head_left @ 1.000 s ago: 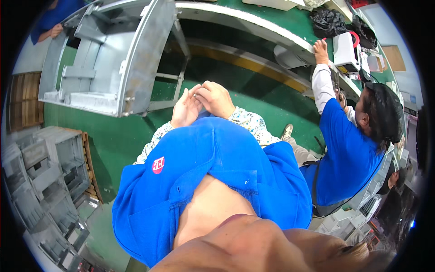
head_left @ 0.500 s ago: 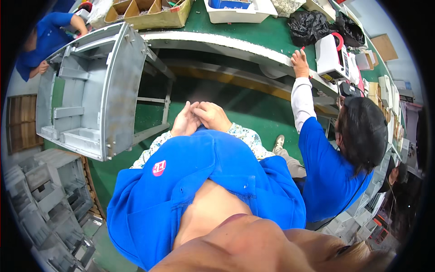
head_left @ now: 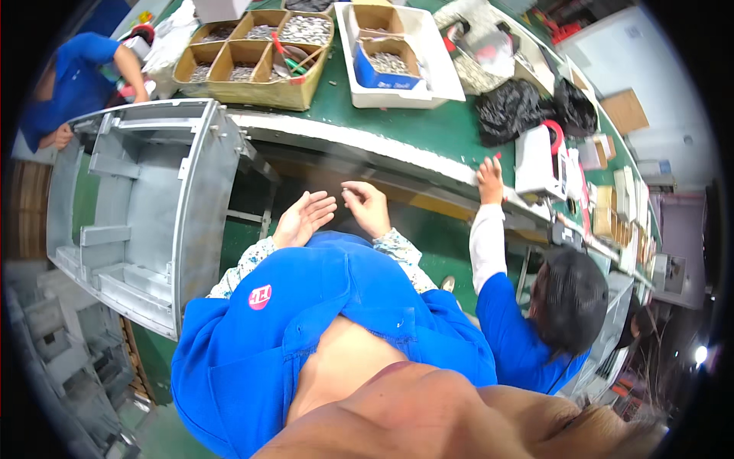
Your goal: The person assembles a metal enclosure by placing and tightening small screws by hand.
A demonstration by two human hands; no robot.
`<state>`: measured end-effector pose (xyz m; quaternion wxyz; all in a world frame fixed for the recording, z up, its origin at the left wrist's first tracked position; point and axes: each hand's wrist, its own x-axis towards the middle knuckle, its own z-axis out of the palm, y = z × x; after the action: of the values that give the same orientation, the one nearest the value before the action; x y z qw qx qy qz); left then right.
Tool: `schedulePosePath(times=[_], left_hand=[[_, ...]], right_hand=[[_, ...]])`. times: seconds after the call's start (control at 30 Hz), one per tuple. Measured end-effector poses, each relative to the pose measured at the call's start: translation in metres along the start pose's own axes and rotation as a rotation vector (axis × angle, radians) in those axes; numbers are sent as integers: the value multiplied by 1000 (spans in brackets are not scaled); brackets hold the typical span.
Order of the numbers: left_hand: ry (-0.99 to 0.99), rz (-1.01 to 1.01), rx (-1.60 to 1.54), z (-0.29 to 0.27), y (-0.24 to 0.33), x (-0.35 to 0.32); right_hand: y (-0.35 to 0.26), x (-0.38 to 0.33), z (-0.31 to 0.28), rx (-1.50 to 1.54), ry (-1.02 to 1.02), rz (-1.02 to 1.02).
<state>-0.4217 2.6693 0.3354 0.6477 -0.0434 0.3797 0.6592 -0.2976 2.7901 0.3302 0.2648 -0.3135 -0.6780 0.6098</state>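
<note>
Both hands, the left hand point(head_left: 303, 218) and the right hand point(head_left: 366, 208), are open and hold nothing, close to the worktop point(head_left: 428, 126) edge, so it seems best to reach slowly past the grey metal case point(head_left: 145, 222) on the left.

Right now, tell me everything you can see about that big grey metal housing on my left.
The grey metal housing is a large, open, tray-like shell of dull sheet metal with raised side walls, inner ribs, brackets and stepped ledges. It stands tilted, its hollow side facing the camera, left of the green workbench and its upper end near the bench's edge. The left hand is open close beside its right wall, apparently not touching it. Similar grey shells are stacked below it.
</note>
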Motion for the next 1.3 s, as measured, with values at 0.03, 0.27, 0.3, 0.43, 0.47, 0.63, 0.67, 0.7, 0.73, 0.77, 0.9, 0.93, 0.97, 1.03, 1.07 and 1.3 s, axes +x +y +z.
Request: schedulePosePath(times=[0.03, 0.27, 0.3, 0.43, 0.47, 0.63, 0.67, 0.7, 0.73, 0.77, 0.9, 0.93, 0.97, 1.03, 1.07, 1.3], left_hand=[[9, 6, -19, -5, 4, -1], [84, 172, -153, -4, 9, 7], [113, 223, -172, 1, 11, 8], [205, 351, -208, 7, 12, 15], [217, 366, -221, 10, 9, 17], [286, 429, -299, 26, 2, 32], [318, 447, -272, 27, 2, 34], [348, 436, -283, 30, 2, 36], [357, 444, -291, 31, 2, 40], [333, 443, -296, 33, 2, 43], [283, 446, -267, 44, 4, 54], [282, 440, -266, 46, 7, 56], [318, 427, -251, 47, 9, 56], [364, 430, -241, 49, 7, 56], [352, 438, -242, 49, 5, 57], [340, 439, -227, 48, 7, 58]], right_hand=[[-1, 13, -1, 75, -19, 50], [-43, 169, -62, 82, -19, -105], [-58, 199, -69, 79, -14, -107], [-90, 312, -96, 69, 25, -286], [-83, 336, -103, 59, 69, -252], [-30, 379, -126, -1252, -427, -217], [-14, 377, -126, -1256, -442, -225], [2, 374, -122, -1322, -402, -232], [10, 373, -115, -1388, -359, -239], [10, 374, -110, -1385, -368, -247], [18, 370, -101, -1308, -335, -298], [21, 372, -101, -1199, -330, -282], [22, 372, -102, -1204, -369, -292], [17, 370, -97, -1199, -428, -298], [18, 371, -95, -1202, -457, -297], [1, 372, -104, -982, -301, -422]])
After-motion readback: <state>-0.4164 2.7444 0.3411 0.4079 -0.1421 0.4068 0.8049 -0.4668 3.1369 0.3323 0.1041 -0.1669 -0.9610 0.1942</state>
